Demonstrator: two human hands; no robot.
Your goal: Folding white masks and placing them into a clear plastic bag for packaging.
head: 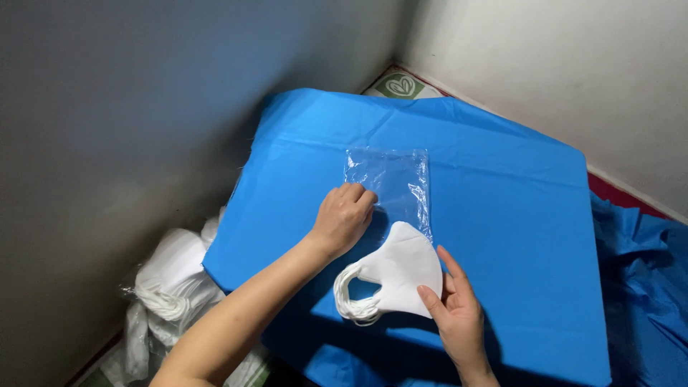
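A clear plastic bag [390, 183] lies flat on a blue sheet [516, 215] that covers a table. My left hand [344, 215] rests curled on the bag's near left edge, pinching it. My right hand [455, 304] holds a folded white face mask [405, 269] by its right side, thumb on top. The mask's tip lies at the bag's near opening. Its white ear loops [351, 301] hang in a bunch to the left.
A clear sack of more white masks [168, 287] sits on the floor left of the table. Grey walls close in at the left and back. More crumpled blue sheeting [645, 287] lies to the right. A green and white mat [401, 86] shows in the far corner.
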